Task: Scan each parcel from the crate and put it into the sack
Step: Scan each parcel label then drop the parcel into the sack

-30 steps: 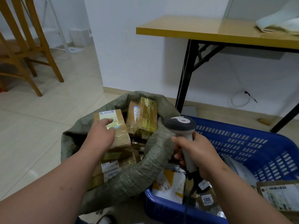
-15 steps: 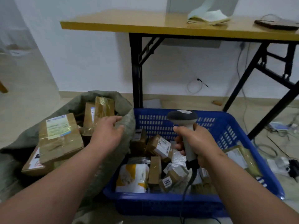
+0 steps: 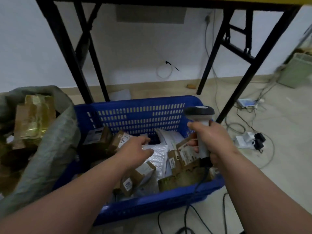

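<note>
A blue plastic crate (image 3: 143, 114) stands on the floor with several parcels in it: brown boxes and a white padded mailer (image 3: 158, 154). My left hand (image 3: 135, 152) hovers over the crate's middle, fingers apart, holding nothing, just above the mailer. My right hand (image 3: 211, 141) grips a grey and white barcode scanner (image 3: 200, 115) upright over the crate's right side; its cable runs down over the front rim. A labelled brown box (image 3: 186, 153) leans beside the scanner. The grey-green sack (image 3: 55, 141) sits left of the crate, with tape-wrapped brown parcels (image 3: 33, 119) inside.
A table with black folding legs (image 3: 70, 53) stands behind the crate, against the white wall. Cables, a power strip (image 3: 246, 140) and adapters lie on the floor to the right. A pale green box (image 3: 295, 71) sits at the far right.
My left hand has left the sack and moved right, over the parcels in the crate. The view has swung right and down. My right hand keeps the scanner.
</note>
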A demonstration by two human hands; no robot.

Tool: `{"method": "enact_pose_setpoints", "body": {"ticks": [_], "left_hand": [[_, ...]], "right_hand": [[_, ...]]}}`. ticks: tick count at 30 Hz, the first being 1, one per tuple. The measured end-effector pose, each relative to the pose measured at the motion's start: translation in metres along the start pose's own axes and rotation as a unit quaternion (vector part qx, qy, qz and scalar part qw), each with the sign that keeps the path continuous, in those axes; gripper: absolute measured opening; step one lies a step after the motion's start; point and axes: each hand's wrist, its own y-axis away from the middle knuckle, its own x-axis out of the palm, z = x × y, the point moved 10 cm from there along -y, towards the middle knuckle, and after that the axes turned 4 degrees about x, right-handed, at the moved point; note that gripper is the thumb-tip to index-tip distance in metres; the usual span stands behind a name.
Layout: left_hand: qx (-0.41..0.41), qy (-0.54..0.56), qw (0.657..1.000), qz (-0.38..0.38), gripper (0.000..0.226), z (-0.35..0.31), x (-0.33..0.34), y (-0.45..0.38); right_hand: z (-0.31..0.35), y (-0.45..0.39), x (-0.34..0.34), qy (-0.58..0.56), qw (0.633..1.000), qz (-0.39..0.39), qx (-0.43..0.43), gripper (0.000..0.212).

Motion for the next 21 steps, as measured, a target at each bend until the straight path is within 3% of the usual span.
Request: {"method": "enact_pose_setpoints", "body": {"ticks": [7, 12, 16, 21], "left_hand": [[-0.008, 0.033, 0.993, 0.109, 0.065, -0.044, 0.075, -0.033], [-0.075, 0.151, 0.978, 0.121, 0.062, -0.055, 0.115, -0.058], [-0.128, 0.177, 0.969, 0.115, 0.059, -0.044, 0.140, -0.075], [-0.215, 0.263, 0.933, 0.115, 0.025, -0.024, 0.167, -0.088]], "right_hand": [[-0.034, -0.040, -0.056, -0.011, 0.997, -0.061, 0.038, 0.017], [-0.057, -0.065, -0.075, 0.014, 0.993, -0.087, 0.075, 0.025], [-0.076, -0.077, -0.071, 0.025, 0.991, -0.052, 0.119, 0.033], [-0.084, -0.083, -0.059, 0.034, 0.990, 0.003, 0.140, 0.037]]}}
